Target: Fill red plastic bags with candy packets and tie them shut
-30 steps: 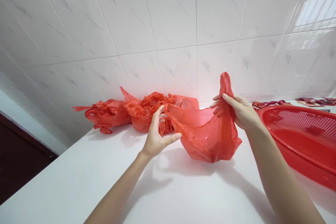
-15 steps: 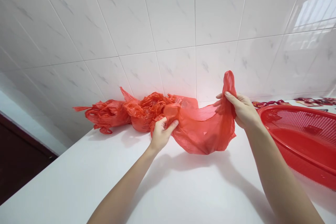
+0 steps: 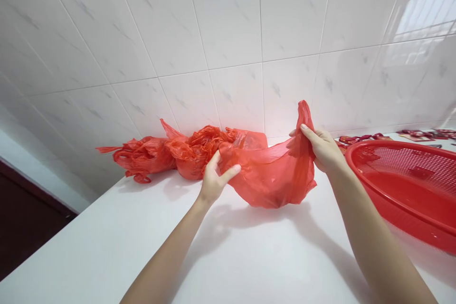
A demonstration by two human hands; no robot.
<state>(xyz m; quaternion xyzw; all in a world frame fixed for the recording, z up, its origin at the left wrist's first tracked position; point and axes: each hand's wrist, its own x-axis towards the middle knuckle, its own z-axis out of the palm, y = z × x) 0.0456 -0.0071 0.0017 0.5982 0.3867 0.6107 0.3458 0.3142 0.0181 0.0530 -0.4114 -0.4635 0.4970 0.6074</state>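
Observation:
A thin red plastic bag (image 3: pixel 274 175) hangs stretched between my two hands just above the white counter (image 3: pixel 249 256). My left hand (image 3: pixel 213 178) pinches the bag's left end between thumb and fingers. My right hand (image 3: pixel 320 147) is closed on the right end, and one handle loop sticks up above its fingers. The bag sags in the middle and its lowest part nearly touches the counter.
A heap of crumpled red plastic bags (image 3: pixel 160 154) lies against the tiled wall (image 3: pixel 228 33) behind my left hand. A large red basket (image 3: pixel 409 185) stands at the right. Small dark red items (image 3: pixel 359 138) lie beyond it. The counter's left edge drops off to a dark floor.
My left hand went from open beside the bag to gripping its left end. The bag has been pulled out wider and lifted a little. My right hand kept its hold.

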